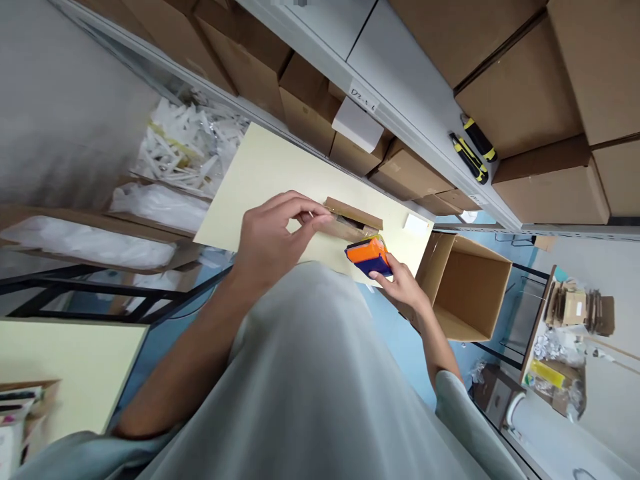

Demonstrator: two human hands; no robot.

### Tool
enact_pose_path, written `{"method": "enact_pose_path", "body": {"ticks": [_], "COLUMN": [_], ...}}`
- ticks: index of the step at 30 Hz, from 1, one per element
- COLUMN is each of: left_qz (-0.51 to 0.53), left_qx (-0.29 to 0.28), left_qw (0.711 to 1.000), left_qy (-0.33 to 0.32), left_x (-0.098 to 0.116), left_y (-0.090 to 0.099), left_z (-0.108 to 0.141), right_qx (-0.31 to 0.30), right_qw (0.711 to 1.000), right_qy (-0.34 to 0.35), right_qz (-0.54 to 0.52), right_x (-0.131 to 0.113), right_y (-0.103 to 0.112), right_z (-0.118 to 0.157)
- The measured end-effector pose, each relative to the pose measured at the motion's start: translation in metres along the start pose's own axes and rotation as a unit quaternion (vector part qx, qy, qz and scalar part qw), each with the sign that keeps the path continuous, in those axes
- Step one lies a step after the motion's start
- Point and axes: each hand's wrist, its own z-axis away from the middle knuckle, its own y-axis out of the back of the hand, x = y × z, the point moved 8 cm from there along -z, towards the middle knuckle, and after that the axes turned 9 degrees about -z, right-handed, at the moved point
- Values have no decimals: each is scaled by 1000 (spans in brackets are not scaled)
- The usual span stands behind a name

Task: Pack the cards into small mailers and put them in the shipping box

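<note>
My right hand (400, 283) grips an orange and dark blue tape dispenser (369, 257), thumb on its near side. A see-through strip of packing tape (345, 229) stretches from the dispenser toward my left hand (280, 230). The thumb and forefinger of that hand are pinched on the strip's end. Just behind the strip, a small narrow cardboard box (355, 213) lies on the pale yellow tabletop (280, 167). Tape and fingers cover part of the box, so its near side is hard to make out.
A large open carton (470, 287) stands right of the table. Boxes line the shelf (320, 40) behind, where two utility knives (473, 147) lie. At left are a heap of white strips (180, 147) and cartons of white bags (95, 240).
</note>
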Motion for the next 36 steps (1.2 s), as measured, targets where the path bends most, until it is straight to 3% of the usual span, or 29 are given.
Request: {"method": "enact_pose_path", "body": {"ticks": [2, 5, 7, 9, 13, 17, 26, 32, 36], "left_qz": [54, 142, 185, 212, 231, 237, 187, 193, 115], "left_qx": [1, 0, 9, 31, 69, 77, 30, -29, -17], "left_qw": [994, 960, 935, 919, 907, 895, 898, 910, 916], "left_qy": [96, 242, 302, 330, 346, 370, 398, 367, 385], "left_x": [-48, -122, -156, -176, -194, -212, -268, -273, -268], "left_y": [-17, -55, -75, -86, -93, -101, -136, -163, -150], "left_z": [3, 15, 23, 27, 28, 31, 26, 18, 22], "right_qx": [-47, -110, -155, -200, -269, -295, -308, -295, -283], "right_qw": [998, 991, 984, 973, 945, 933, 927, 928, 934], "right_qy": [-25, -52, -75, -103, -157, -176, -192, -208, -202], "right_qz": [-22, -56, -53, -51, -96, -105, -100, -96, -80], "right_x": [4, 1, -1, -1, 5, 12, 10, 6, 10], "right_y": [9, 25, 32, 34, 23, 10, -1, -2, -1], "right_z": [-11, -41, -67, -91, -126, -143, -157, -157, -157]}}
